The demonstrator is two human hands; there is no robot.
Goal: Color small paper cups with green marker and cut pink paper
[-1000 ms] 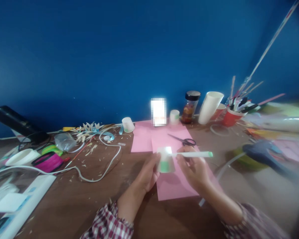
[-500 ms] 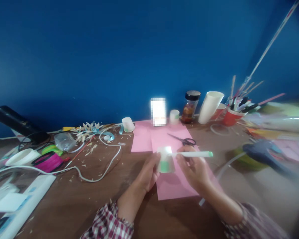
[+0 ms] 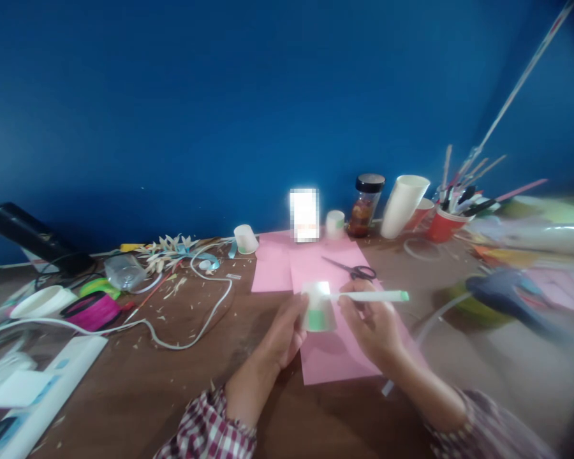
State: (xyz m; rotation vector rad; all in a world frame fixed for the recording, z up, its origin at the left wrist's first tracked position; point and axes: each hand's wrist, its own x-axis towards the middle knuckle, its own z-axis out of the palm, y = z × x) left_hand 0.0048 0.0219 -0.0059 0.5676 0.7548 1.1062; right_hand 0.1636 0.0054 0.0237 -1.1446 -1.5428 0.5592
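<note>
My left hand [image 3: 287,328] grips the left side of a small white paper cup [image 3: 319,301], which is upside down and carries a green patch on its side. In my right hand [image 3: 370,322] is a white marker pen [image 3: 377,296] with a green end pointing right. The pen's other end is close to the cup's right side; whether it touches I cannot tell. Pink paper [image 3: 330,357] lies under both hands. Just beyond the cup, dark-handled scissors [image 3: 354,268] rest on the paper.
At the back stand two small white cups [image 3: 245,239], a bright blurred-out screen [image 3: 305,215], a dark-lidded jar [image 3: 367,205], a stack of white cups [image 3: 404,207] and a red cup of brushes [image 3: 447,224]. A white cable [image 3: 186,346], tape rolls [image 3: 90,310], a power strip [image 3: 60,389] and a glue gun [image 3: 507,296] lie around.
</note>
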